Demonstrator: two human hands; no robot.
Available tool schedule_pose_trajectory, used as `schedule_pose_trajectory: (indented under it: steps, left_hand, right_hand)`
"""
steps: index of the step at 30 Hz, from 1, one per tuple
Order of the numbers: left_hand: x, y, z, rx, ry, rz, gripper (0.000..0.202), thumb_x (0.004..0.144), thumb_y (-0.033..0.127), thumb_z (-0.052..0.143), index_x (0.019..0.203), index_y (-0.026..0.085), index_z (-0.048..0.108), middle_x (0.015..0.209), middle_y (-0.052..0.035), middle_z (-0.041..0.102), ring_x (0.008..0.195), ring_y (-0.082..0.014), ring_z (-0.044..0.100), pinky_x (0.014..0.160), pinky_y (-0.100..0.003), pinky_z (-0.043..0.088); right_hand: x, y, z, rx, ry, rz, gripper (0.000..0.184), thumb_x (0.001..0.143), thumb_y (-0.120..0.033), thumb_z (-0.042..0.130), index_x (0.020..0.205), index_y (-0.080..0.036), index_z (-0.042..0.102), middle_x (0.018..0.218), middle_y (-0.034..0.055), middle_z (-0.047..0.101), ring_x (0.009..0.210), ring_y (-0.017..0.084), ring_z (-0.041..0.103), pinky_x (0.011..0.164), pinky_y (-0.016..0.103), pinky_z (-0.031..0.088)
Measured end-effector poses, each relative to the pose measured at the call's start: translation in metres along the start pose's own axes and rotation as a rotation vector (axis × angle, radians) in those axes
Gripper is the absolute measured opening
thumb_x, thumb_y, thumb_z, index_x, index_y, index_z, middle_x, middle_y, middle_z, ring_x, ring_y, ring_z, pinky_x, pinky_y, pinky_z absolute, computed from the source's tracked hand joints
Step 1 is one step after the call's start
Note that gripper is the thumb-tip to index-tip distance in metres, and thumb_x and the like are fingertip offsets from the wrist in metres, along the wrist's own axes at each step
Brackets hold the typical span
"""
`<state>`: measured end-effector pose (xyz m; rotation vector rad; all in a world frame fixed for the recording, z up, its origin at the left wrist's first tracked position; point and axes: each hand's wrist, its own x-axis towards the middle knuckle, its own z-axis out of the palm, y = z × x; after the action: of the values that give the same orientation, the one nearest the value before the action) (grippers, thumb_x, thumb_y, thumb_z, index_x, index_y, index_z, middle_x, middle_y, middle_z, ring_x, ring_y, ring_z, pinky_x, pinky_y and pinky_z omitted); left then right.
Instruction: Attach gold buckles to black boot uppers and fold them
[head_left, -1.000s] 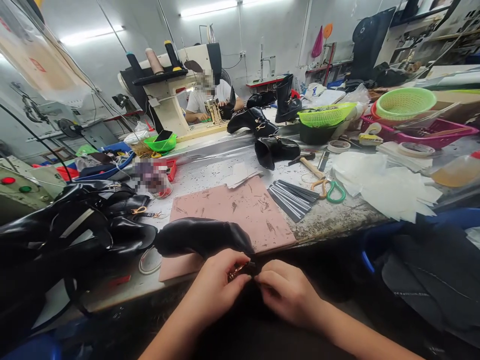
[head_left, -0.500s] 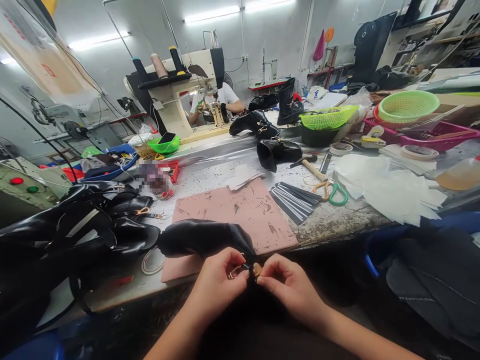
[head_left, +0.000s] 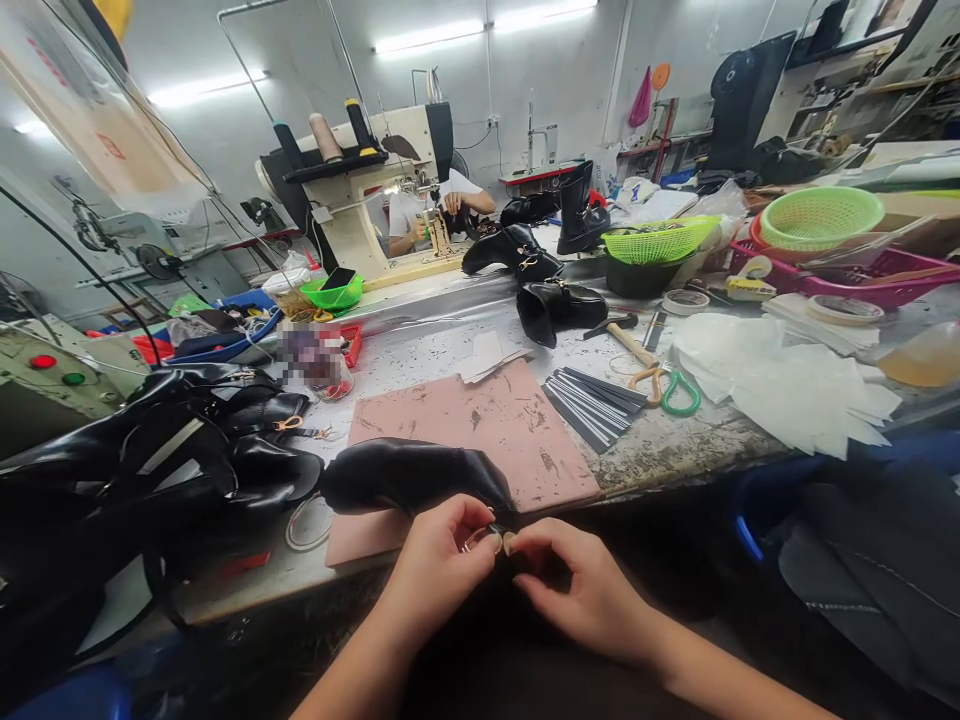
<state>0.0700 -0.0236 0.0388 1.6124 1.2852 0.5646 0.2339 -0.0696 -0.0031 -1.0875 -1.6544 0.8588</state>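
Note:
A black leather boot (head_left: 420, 475) lies on its side on a pink board (head_left: 480, 415), with its near end close to my hands. My left hand (head_left: 442, 555) is closed in a pinch on a gold metal buckle (head_left: 480, 541) with a dark strap. Just right of it shows a small tan-gold piece (head_left: 508, 543). The index fingertip of my right hand (head_left: 581, 580) touches that piece, while the thumb hangs apart below. Dark cloth behind makes the strap hard to follow.
More black boots (head_left: 559, 308) stand and lie farther back. Black leather parts (head_left: 172, 450) pile at left. Grey strips (head_left: 592, 405), a hammer (head_left: 630, 340), green-handled scissors (head_left: 680, 393) and white sheets (head_left: 780, 370) lie to the right. A co-worker (head_left: 450, 205) sits behind a sewing machine (head_left: 352, 210).
My right thumb has come away from the tan-gold piece and dropped lower; the index finger stays at it. My left hand keeps its pinch. The boot lies as before.

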Motion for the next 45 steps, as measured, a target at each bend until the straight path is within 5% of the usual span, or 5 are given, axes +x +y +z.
schedule_pose_trajectory:
  steps: [20,29,35,41,45]
  left_hand:
    - [-0.004,0.007,-0.011,-0.057,-0.174,0.093,0.010,0.070,0.016,0.059,0.079,0.017,0.061,0.073,0.0012,0.059,0.066,-0.0115,0.050,0.060,-0.022,0.038]
    - [-0.005,0.005,-0.013,-0.045,-0.203,0.145,0.017,0.069,0.013,0.061,0.086,0.019,0.061,0.082,0.0010,0.061,0.070,-0.0115,0.050,0.063,-0.021,0.038]
    - [-0.005,0.000,-0.014,-0.017,-0.185,0.114,0.012,0.072,0.017,0.060,0.083,0.017,0.056,0.077,0.0013,0.056,0.066,-0.0112,0.047,0.060,-0.022,0.038]
    - [-0.008,0.001,-0.009,0.062,-0.096,0.138,0.009,0.073,0.017,0.058,0.080,0.018,0.054,0.075,0.0010,0.058,0.068,-0.0129,0.051,0.060,-0.023,0.038]
    - [-0.009,0.001,-0.007,0.116,-0.100,0.144,0.009,0.073,0.015,0.058,0.081,0.018,0.056,0.072,0.0023,0.057,0.065,-0.0116,0.050,0.059,-0.022,0.038]
  right_hand:
    - [0.009,0.018,0.001,-0.133,0.136,-0.554,0.020,0.082,-0.011,0.059,0.100,-0.019,0.058,0.078,0.0060,0.062,0.067,0.015,0.059,0.059,0.025,0.052]
    - [0.017,0.020,0.006,0.091,0.081,-0.226,0.016,0.077,-0.022,0.065,0.093,-0.023,0.059,0.081,0.0025,0.067,0.073,0.015,0.063,0.063,0.025,0.051]
    - [0.018,0.021,0.003,0.063,0.101,-0.224,0.007,0.078,-0.016,0.057,0.083,-0.021,0.058,0.077,0.0029,0.065,0.069,0.015,0.061,0.062,0.027,0.049]
    - [0.029,0.005,-0.012,0.285,-0.168,0.102,0.034,0.073,-0.026,0.062,0.105,-0.020,0.054,0.083,0.0036,0.063,0.072,0.016,0.059,0.064,0.028,0.049]
    - [0.043,-0.009,-0.021,0.158,-0.304,0.238,0.010,0.079,-0.025,0.053,0.082,-0.019,0.061,0.078,0.0031,0.063,0.075,0.017,0.057,0.068,0.030,0.046]
